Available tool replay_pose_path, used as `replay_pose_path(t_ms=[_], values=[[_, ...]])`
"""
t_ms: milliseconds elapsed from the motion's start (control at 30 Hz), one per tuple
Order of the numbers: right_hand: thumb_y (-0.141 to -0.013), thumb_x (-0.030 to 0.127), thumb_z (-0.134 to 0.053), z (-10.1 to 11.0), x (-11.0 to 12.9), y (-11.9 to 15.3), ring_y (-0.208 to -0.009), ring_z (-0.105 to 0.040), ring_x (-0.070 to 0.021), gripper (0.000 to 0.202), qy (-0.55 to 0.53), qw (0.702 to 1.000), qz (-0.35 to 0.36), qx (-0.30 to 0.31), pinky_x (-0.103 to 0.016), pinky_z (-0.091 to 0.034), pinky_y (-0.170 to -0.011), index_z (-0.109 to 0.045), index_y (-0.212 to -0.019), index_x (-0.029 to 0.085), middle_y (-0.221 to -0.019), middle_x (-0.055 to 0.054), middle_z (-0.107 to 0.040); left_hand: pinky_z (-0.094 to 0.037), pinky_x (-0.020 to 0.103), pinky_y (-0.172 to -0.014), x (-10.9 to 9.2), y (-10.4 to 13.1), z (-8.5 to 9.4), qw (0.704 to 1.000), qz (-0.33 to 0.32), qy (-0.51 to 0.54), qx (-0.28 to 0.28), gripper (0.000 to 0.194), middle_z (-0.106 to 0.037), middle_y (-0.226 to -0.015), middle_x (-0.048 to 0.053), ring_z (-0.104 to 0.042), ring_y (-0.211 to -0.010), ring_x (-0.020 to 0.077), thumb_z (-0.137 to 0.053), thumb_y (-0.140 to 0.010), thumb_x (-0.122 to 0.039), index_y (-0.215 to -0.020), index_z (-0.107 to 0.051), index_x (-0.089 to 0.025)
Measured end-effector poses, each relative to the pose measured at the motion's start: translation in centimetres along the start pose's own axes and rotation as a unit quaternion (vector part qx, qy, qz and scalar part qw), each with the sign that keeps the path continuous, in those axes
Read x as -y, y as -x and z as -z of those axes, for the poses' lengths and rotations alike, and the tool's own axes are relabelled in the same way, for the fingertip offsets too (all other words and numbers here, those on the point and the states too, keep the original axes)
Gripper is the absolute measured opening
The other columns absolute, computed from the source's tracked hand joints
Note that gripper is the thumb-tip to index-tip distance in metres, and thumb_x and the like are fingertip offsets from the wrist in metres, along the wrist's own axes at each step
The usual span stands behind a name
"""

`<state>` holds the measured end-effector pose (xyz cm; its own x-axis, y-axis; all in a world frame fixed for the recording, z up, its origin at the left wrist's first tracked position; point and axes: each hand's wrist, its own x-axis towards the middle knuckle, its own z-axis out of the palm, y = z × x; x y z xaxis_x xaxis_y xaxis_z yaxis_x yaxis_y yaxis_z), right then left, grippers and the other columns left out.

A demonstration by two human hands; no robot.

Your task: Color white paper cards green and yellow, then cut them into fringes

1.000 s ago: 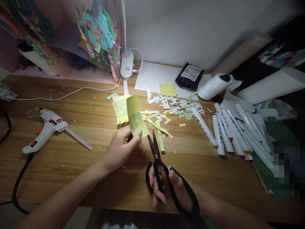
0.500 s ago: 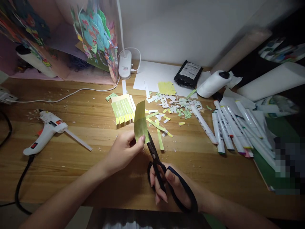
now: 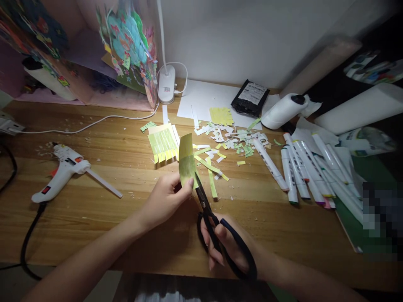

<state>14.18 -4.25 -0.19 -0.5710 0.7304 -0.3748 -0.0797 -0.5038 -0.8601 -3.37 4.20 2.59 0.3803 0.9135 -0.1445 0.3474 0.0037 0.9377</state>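
A yellow-green strip of paper [image 3: 187,157] stands upright, pinched between the thumb and fingers of my left hand [image 3: 166,195]. My right hand [image 3: 225,239] has its fingers through the handles of black scissors [image 3: 205,205]. The blade tips meet the right edge of the paper, just beside my left thumb. Behind the paper lies a fringed yellow-green piece [image 3: 163,144] with cut slits. Narrow green strips [image 3: 211,178] and small scraps [image 3: 242,140] are scattered beyond the scissors. Farther back is a yellow paper piece with a notched edge [image 3: 221,116].
On the left lies a white glue gun [image 3: 63,167] with a black cord. Several white markers [image 3: 302,167] are grouped at the right. A black packet [image 3: 251,97] and a white roll [image 3: 283,110] sit at the back, near a white lamp base [image 3: 166,86].
The scissor blades have closed somewhat at the paper's edge, the handles drawing closer together. My left hand keeps its pinch on the paper. The whole view has shifted slightly.
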Motion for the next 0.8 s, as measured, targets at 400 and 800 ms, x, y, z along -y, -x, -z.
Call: replay_pose_path(t_ms=[400,800], values=[[-0.075,0.078,-0.031,-0.27,0.34,0.12,-0.043,-0.050,-0.0099,0.065,0.026,1.000,0.000,0.003,-0.021,-0.044,-0.048,-0.047,-0.081,0.015,-0.046,0.005,-0.045,-0.025,0.021,-0.048,-0.49,-0.10,-0.09,0.997,0.018,0.072,0.018,0.035,-0.033,-0.056,-0.005,-0.030,-0.051,0.0084,-0.044,-0.086,-0.039,-0.058,-0.040,-0.018],[-0.078,0.075,-0.037,-0.29,-0.10,-0.19,-0.034,-0.035,-0.0054,0.059,-0.021,0.999,0.016,-0.033,-0.024,-0.049,-0.045,-0.045,-0.073,0.017,-0.041,0.010,-0.033,-0.024,0.020,-0.045,-0.22,0.14,-0.51,0.987,0.064,0.124,0.073,0.038,-0.042,-0.057,-0.004,-0.035,-0.051,0.0086,-0.046,-0.086,-0.045,-0.062,-0.049,-0.016]])
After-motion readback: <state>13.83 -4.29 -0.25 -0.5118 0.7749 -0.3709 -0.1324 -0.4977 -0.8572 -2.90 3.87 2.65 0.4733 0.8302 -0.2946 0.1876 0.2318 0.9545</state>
